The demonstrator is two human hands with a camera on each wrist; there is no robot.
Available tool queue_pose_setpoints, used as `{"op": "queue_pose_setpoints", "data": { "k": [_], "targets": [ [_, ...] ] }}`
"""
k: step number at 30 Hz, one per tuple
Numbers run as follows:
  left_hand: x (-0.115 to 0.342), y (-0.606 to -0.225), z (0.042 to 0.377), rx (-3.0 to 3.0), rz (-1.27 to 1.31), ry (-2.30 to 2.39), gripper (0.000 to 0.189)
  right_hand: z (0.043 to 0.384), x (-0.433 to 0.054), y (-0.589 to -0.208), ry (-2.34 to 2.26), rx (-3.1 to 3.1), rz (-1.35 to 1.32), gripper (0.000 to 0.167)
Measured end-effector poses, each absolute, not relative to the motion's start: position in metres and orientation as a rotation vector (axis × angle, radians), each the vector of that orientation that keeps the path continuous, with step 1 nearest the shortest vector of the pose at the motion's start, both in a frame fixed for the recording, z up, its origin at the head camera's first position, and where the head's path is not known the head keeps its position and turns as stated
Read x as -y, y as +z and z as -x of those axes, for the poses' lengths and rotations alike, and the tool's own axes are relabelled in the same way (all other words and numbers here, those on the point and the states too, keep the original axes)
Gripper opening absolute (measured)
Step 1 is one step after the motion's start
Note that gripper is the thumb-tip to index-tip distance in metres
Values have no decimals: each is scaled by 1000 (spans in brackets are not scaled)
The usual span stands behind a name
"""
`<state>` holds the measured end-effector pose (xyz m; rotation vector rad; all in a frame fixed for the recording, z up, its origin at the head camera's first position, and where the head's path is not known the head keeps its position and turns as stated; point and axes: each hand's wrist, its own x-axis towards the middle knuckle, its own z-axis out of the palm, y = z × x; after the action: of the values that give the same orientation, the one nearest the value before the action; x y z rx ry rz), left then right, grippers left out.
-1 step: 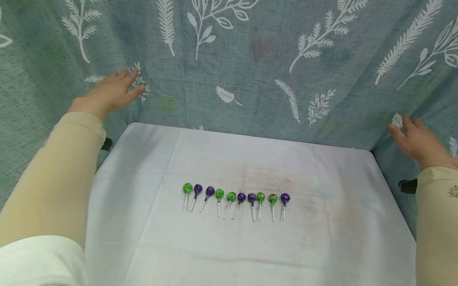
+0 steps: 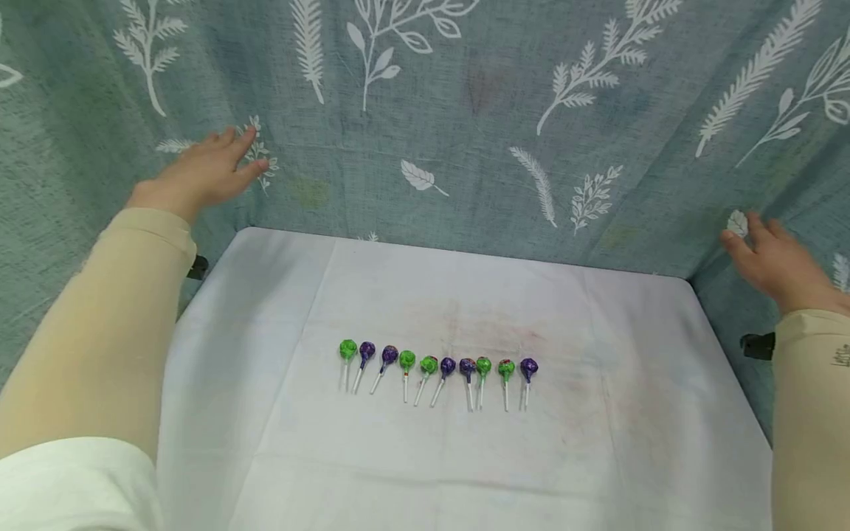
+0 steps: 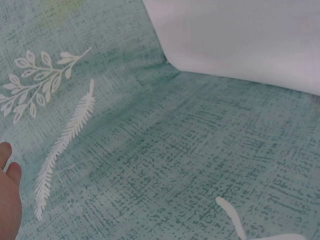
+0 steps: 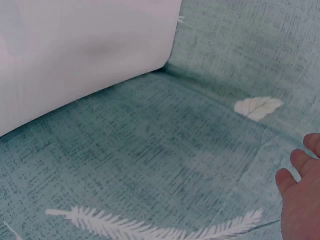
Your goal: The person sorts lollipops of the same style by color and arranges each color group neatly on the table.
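Observation:
A row of wrapped lollipops, some with a green wrapper (image 2: pixel 407 360) and some with a purple wrapper (image 2: pixel 389 355), lies across the middle of the white table (image 2: pixel 372 457), white sticks toward me. My left hand (image 2: pixel 202 173) is raised beyond the table's far left corner, fingers extended and holding nothing. Past the right edge, my right hand (image 2: pixel 783 262) hovers with its fingers spread, also holding nothing. Both hands are well apart from the lollipops. The wrist views catch only part of the left hand (image 3: pixel 9 200) and the right hand (image 4: pixel 305 200) at their outer edges.
A blue-green curtain (image 2: pixel 465 147) with white leaf prints stands behind the table and along both sides. Small black clamp-like pieces show at the left edge (image 2: pixel 198 267) and the right edge (image 2: pixel 757 345) of the table. Faint reddish stains (image 2: pixel 505 332) mark the cloth behind the lollipops.

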<state>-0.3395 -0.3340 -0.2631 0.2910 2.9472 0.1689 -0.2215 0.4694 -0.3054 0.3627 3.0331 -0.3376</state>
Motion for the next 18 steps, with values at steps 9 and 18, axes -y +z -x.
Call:
{"op": "queue_pose_setpoints", "data": {
  "k": [9,18],
  "targets": [
    [327,-265,336,-2952,-341,130,84,217,-473,-309,-354,-3061,-276,93],
    [303,-283,290,-3055,-684,447,67,204,-412,-303,-739,-3172,53,73]
  ]
}}
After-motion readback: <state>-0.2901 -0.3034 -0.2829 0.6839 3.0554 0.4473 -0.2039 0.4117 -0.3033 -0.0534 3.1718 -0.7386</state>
